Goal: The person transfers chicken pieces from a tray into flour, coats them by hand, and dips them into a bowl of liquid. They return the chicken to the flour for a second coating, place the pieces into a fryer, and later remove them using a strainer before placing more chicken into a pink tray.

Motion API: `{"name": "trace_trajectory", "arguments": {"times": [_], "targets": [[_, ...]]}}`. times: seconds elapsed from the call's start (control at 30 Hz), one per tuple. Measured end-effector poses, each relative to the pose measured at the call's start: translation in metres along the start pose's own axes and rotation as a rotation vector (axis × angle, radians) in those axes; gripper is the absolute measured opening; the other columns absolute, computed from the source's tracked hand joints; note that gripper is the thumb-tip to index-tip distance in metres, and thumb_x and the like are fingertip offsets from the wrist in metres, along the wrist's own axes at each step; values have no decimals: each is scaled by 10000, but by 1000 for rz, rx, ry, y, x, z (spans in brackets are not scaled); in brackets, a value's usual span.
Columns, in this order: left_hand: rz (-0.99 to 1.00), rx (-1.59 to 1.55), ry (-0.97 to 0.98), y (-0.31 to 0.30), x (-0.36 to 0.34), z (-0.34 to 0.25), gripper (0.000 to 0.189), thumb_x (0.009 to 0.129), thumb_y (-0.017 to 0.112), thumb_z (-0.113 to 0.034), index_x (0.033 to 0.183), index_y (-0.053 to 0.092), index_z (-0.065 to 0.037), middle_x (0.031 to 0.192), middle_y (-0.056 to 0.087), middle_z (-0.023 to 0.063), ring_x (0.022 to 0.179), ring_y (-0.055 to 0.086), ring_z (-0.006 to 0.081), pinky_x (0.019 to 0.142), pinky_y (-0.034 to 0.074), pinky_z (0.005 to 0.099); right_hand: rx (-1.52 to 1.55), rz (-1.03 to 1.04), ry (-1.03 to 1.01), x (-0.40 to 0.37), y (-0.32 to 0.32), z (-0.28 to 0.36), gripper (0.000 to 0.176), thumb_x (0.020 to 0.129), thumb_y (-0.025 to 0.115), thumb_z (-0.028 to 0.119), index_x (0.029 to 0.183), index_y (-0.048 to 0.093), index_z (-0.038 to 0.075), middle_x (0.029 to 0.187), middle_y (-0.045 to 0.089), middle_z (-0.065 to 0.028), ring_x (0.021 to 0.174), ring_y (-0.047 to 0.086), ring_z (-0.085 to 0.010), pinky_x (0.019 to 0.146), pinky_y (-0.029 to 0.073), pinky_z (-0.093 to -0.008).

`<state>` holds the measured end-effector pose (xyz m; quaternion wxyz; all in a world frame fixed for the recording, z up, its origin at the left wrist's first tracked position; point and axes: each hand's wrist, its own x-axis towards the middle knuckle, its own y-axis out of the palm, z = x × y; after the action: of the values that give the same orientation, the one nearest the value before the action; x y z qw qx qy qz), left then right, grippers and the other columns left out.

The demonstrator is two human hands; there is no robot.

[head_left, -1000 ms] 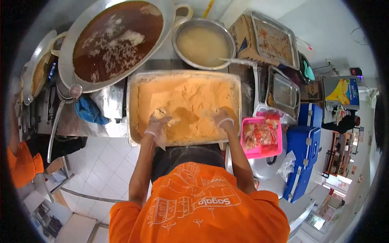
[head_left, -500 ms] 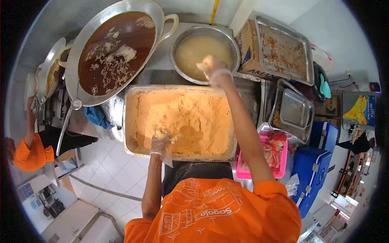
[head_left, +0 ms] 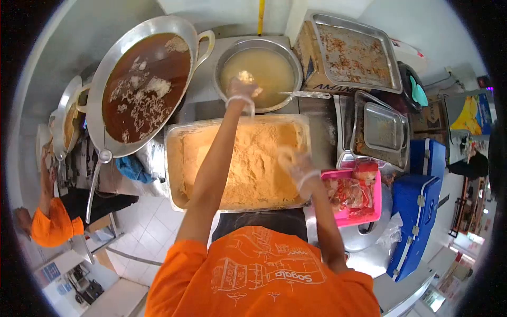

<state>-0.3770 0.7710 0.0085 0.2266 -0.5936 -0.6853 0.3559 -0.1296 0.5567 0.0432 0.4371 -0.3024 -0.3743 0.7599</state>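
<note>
1. Holding a pale lump [head_left: 244,77] in closed fingers, my gloved left hand [head_left: 240,94] hangs over the batter bowl [head_left: 299,68].
2. My right hand [head_left: 299,167], gloved and blurred, is loosely open just above the flour tray [head_left: 168,158], near its right edge.
3. I see a wok [head_left: 158,24] left of the bowl and a pink basket [head_left: 378,196] right of the tray.

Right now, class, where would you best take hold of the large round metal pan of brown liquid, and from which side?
Take the large round metal pan by the metal loop handle on its rim, coming from the side nearest the round metal bowl of pale liquid. It looks nearly full, so a second hold on the opposite rim is probably needed.
</note>
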Motion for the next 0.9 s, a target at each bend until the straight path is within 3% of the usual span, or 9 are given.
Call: {"name": "trace_trajectory", "arguments": {"times": [0.13,0.3,0.33,0.5,0.57,0.67,0.73,0.8,0.9], "targets": [[260,99,63,32,48,8,531,606,747,-285,976,583,59,935,642,209,847,642,285,706,514,353,298,79,263,-53,20,41,362,861,499,330,1080,588,56,949,632,-186,864,612,-330,752,480,-411],[31,55,-110,-50,-23,-17,446,655,700,-274,934,606,61,952,625,252,899,626,323,757,505,377,129,108,225,-18,42,66,445,852,525,332,1184,518,37,1100,582,-213,923,591,-338,798,472,-421],[-168,74,-70,-49,-30,-2,441,664,688,-275,940,607,59,974,618,263,936,614,340,789,497,387,-57,237,288,3,49,72,488,855,522,326,1246,456,41,1175,528,-230,977,568,-344,846,453,-423],[13,-268,130,-112,-141,48,376,685,649,-233,996,622,-23,1014,618,229,933,610,338,819,488,375,-582,829,182,27,151,46,635,848,533,333,1369,292,61,1318,397,-262,1110,503,-341,967,396,-420],[29,-404,192,-121,-186,76,357,700,638,-230,999,624,-35,1014,624,212,918,614,333,813,491,375,-458,474,21,-4,143,56,462,815,573,214,1209,475,-7,1137,546,-236,1070,535,-299,859,450,-394],[140,-342,128,-88,-240,141,375,736,603,-310,996,625,-40,1019,633,175,932,612,306,821,486,377,-305,581,34,-18,139,14,583,797,595,303,1273,415,19,1202,502,-231,1083,522,-303,904,424,-401],[331,205,205,-73,-263,171,437,742,577,-398,1001,629,-50,1030,636,149,969,602,282,841,476,368,-187,600,238,-11,96,31,648,765,628,340,1281,407,16,1167,532,-219,1031,546,-297,880,431,-382],[654,293,-44,-81,-266,164,532,729,572,-459,1076,603,-59,1068,621,153,1012,581,278,877,453,381,-167,547,328,-7,85,41,714,733,662,377,1288,400,13,1132,561,-208,979,571,-291,857,439,-363],[793,237,210,-33,-272,190,530,723,595,-440,1076,608,-45,1014,636,168,948,608,279,828,475,363,-104,464,243,-3,113,56,587,741,647,391,1172,516,15,1108,593,-188,966,579,-290,846,438,-366]]}}
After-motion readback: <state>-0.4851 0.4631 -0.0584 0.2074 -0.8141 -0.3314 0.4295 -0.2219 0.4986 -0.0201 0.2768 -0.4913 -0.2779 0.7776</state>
